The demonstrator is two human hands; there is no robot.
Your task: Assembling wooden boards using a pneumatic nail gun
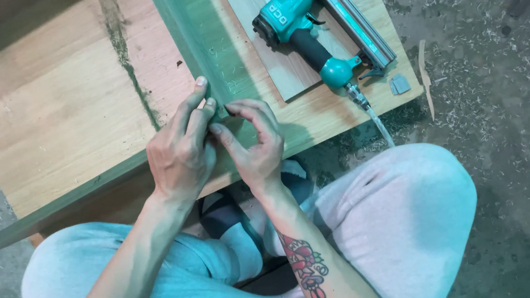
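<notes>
Both hands meet at the corner where two green-edged boards join. The left hand lies over the joint with its fingers stretched along the upright green board, pressing against it. The right hand has its fingers curled and pinched together on the same corner, fingertips touching those of the left hand. Whether anything small is held between them cannot be made out — the fingers cover the spot.

A second green strip runs from the joint toward the lower left and is cut off by the frame edge. Both stand on a light wooden panel that lies low, near the floor, in front of the person's knees.

On a smaller plank just right of the upright board rests a teal and black nail gun, its metal magazine pointing to the lower right. An air hose leaves its handle and drops out of sight behind the person's pale trouser leg. A small grey clip of nails lies near the panel's corner.

The concrete floor is grey and strewn with wood shavings — a thin splinter lies just off the panel.
</notes>
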